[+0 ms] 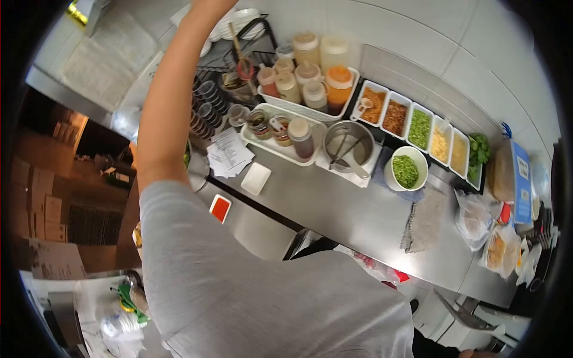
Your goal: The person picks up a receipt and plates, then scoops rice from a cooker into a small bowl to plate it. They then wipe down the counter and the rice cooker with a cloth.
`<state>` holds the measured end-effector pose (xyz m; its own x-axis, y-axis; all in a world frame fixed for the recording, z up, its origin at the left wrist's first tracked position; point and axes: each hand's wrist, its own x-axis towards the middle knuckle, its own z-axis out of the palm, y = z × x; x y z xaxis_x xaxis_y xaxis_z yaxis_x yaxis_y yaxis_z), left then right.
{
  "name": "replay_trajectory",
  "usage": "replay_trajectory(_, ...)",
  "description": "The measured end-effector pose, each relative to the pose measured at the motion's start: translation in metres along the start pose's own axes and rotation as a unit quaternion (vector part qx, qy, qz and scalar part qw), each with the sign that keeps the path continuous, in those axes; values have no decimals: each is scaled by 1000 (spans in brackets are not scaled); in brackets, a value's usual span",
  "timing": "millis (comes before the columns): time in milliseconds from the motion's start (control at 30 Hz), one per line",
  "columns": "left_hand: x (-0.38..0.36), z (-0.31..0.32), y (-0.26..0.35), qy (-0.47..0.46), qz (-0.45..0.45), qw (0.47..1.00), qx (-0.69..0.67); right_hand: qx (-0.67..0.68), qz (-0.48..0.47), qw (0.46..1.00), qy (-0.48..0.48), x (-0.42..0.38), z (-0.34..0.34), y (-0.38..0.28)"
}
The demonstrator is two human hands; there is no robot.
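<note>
My left arm [173, 101] is raised across the left of the view, bare below a grey sleeve. Its hand lies beyond the top edge, near white plates [246, 19] stacked on a black rack [265, 33]. What that hand holds is hidden. My right hand does not show. Below the raised arm on the steel counter [334, 209] are a small white dish [256, 179] and another dish with red sauce [220, 209]. Paper slips [229, 154] lie beside a white tray [271, 146] of jars and a squeeze bottle [300, 137].
Squeeze bottles fill a white basket [340, 116]. A pot [348, 146] with a ladle stands beside a tub of chopped greens [406, 171]. Topping containers [396, 117] line the wall. A cloth [424, 219] and plastic bags [474, 218] lie to the right. Dark fabric [433, 346] shows at bottom right.
</note>
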<state>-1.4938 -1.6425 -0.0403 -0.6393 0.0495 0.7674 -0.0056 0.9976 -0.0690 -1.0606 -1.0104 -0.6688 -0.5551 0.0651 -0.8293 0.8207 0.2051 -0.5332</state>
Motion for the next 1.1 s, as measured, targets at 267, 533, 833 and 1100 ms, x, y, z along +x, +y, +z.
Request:
replay_trajectory(267,-269,-45,-63,-195,-59,964,171,-331,-45,940,-76,121,-26,50)
replay_trajectory(533,-382,38,-73,-277,-136,945,111,-115,-22,993,-21,32,13,-54)
replay_trajectory(833,-297,15,-41,-528,-71,830,164,65,18,987,143,-107,20,43)
replay_trajectory(1100,-287,-145,313,-348,189,870,-294,300,23,907,294,-236,105,299)
